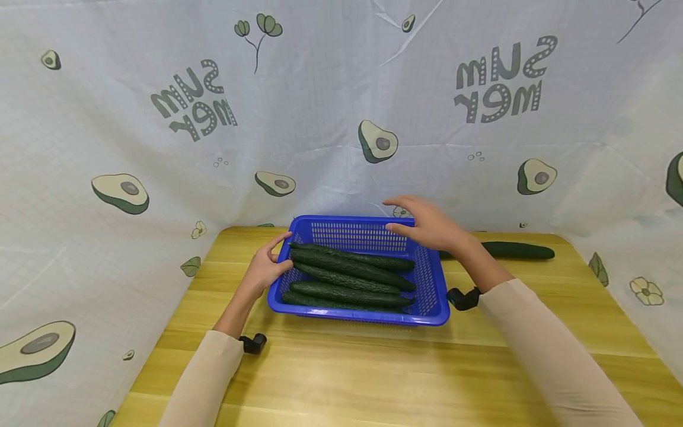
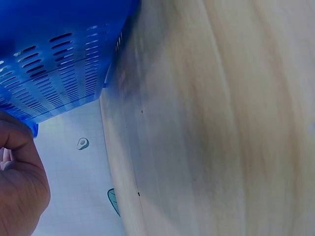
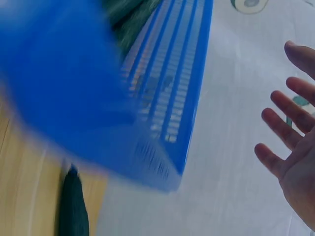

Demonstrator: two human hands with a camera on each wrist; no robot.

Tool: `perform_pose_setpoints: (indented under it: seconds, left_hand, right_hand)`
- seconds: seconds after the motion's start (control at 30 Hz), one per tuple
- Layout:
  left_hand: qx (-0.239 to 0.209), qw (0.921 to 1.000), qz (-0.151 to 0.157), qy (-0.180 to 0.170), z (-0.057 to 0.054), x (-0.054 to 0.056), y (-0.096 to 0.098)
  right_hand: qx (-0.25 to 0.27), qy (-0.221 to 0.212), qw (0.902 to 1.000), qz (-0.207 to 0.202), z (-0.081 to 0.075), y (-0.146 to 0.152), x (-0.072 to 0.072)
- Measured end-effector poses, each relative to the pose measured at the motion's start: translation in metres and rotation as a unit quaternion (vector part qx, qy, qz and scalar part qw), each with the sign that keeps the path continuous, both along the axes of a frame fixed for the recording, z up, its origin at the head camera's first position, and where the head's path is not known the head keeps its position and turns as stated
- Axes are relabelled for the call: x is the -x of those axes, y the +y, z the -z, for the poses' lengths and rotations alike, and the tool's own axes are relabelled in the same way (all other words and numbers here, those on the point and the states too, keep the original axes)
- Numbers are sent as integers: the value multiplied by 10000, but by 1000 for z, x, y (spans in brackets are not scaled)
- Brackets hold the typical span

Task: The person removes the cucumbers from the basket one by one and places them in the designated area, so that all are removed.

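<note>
A blue plastic basket (image 1: pixel 363 318) with slotted walls stands on the table, and several long dark green cucumbers (image 1: pixel 352 270) lie lengthwise in it. At its left end my left hand (image 1: pixel 264 267) grips the rim, thumb over the edge; the left wrist view shows that hand (image 2: pixel 22 182) beside the slotted wall. My right hand (image 1: pixel 429 225) is raised over the basket's back right corner, holding nothing. Its fingers (image 3: pixel 283 129) are spread apart in the right wrist view. To the right of the basket, a single cucumber (image 1: pixel 517 250) lies on the table, partly hidden behind my right forearm.
The wooden table (image 1: pixel 331 373) ends just behind the basket. A pale cloth (image 1: pixel 320 107) printed with avocados hangs behind the table and along its sides. Black wrist cameras (image 1: pixel 253 344) are strapped at both sleeves.
</note>
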State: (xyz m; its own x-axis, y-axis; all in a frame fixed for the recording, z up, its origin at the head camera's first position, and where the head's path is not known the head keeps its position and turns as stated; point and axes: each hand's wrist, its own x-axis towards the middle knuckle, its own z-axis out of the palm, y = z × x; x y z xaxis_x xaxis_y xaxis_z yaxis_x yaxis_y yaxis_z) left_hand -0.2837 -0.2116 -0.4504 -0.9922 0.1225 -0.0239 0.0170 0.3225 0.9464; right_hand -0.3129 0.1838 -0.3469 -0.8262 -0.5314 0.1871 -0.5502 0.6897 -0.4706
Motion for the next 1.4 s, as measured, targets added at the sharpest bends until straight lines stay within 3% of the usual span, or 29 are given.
perform_pose_setpoints:
  seconds: [0.23, 0.53, 1.0, 1.4]
  left_hand:
    - [-48, 9999, -111, -31, -3, -3, -1]
    - [-58, 9999, -126, -13, -3, -5, 0]
    - [-113, 9997, -191, -81, -4, -6, 3]
    - [-183, 9994, -144, -257, -6, -3, 3]
  right_hand:
    - [57, -126, 9992, -365, 7, -23, 10]
    - [15, -466, 9956, -813, 26, -45, 19]
    - [-251, -1157, 9885, -944, 53, -61, 27]
    - [-716, -1346, 9829, -1030, 71, -68, 33]
